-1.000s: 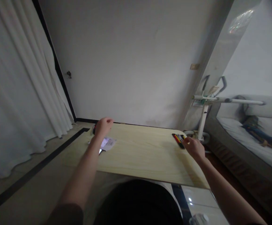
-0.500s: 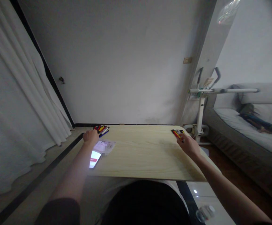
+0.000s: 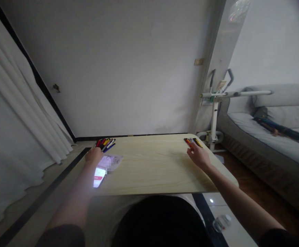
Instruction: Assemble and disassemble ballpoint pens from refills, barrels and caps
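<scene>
Pens [image 3: 106, 142] by the left hand [image 3: 94, 156]

The left pens [image 3: 106, 142] are red, yellow, black and blue, the table [image 3: 149, 168] pale wood-grained yellow, the curtain [image 3: 15, 120] white.

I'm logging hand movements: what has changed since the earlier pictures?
The left hand has moved nearer and leftward, uncovering the left markers and more of the phone. The right hand has shifted left at the right markers. Grips are unclear. The plastic packet stayed put.
</scene>
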`<state>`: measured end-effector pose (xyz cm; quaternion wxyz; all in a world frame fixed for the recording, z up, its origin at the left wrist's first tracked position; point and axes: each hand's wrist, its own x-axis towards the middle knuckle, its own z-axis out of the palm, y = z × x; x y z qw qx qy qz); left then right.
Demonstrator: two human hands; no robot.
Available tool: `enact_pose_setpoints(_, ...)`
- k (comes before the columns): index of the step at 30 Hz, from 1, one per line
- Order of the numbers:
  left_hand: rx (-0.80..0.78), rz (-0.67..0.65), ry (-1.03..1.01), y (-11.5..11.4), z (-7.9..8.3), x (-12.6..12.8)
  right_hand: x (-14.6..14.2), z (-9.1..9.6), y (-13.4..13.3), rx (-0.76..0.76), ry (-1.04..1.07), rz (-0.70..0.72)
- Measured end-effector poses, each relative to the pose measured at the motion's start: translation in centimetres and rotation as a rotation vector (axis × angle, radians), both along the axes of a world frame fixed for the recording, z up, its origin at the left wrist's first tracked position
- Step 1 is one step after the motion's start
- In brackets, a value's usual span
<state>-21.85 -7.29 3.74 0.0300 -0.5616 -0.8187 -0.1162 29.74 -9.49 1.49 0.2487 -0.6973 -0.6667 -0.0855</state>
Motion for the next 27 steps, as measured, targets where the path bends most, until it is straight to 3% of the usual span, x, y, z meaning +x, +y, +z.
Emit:
enact_pose_setpoints(14,-0.027,0.055,0.027,1.0,-0.2,0.2,-0.2,-0.4,-0.1,0.007,0.069,0.017)
enact_pose_setpoints(27,0.103,0.103,-0.077,1.6,-0.5,0.2,0.0,-1.4,0.4,-0.042,0.167,0.075)
